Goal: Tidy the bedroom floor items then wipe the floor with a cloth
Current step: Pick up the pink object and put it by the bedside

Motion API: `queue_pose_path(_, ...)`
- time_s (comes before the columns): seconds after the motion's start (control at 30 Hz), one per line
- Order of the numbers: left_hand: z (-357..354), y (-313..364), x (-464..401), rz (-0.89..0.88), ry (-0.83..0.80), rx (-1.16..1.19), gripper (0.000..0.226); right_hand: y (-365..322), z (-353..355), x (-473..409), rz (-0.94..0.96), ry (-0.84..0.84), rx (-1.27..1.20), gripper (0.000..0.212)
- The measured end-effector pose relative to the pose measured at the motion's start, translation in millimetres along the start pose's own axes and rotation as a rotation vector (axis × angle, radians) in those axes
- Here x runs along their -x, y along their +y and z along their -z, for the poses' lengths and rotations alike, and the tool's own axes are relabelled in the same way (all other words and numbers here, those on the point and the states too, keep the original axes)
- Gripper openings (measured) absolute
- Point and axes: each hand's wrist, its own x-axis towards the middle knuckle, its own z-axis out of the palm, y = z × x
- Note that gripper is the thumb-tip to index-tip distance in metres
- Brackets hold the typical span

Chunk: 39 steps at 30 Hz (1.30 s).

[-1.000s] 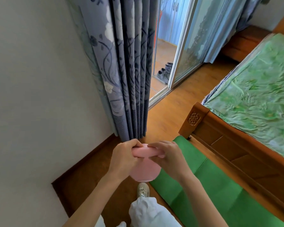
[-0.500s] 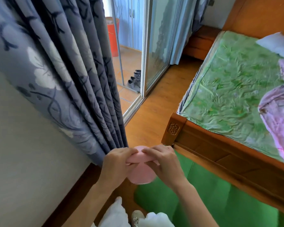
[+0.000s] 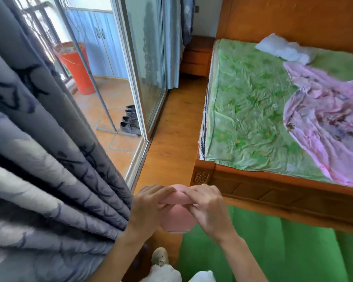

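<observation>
Pink cloth (image 3: 176, 212) held at lower centre of frame, above wooden floor (image 3: 171, 127), between curtain (image 3: 49, 159) and green mat (image 3: 273, 251). Left hand (image 3: 146, 208) and right hand (image 3: 208, 206) both pinch folded top edge, fingers curled round it; rest hangs below. Likely folding cloth for wiping. Advice: keep edges aligned, grip firm, fold into flat pad, lower to bare floor beside bed frame (image 3: 273, 192).

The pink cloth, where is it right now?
Low centre of the head view: the pink cloth is held by left hand and right hand, between curtain and bed.
</observation>
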Motion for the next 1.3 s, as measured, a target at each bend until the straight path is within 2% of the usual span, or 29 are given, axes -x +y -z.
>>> queue_pose_path(0.23, -5.2, -60.7, -56.9, -0.09, -0.031, 0.064, 0.026, 6.5, -25.2, -60.7, -0.039, 0.072, 0.003, 0.033)
queue_pose_path(0.63, -19.5, -131.4, -133.3, 0.057, -0.084, 0.145, 0.024, 34.0, -59.8, -162.2, -0.053, 0.044, -0.004, 0.03)
queue_pose_path(0.9, -46.2, -184.3, -221.3, 0.113, -0.016, 0.124, 0.024, 84.6, -79.2, -268.4, -0.026, -0.048, -0.035, 0.036)
queue_pose_path(1.07, -67.1, -215.0, -279.2, 0.083, 0.049, 0.091, 0.026, 120.2, -85.9, -333.8, 0.04, 0.007, -0.045, 0.037)
queue_pose_path(1.3, -97.9, -251.0, -365.5, -0.073, 0.085, 0.009, 0.033, 175.2, -85.3, -413.6, 0.088, 0.035, -0.016, 0.042)
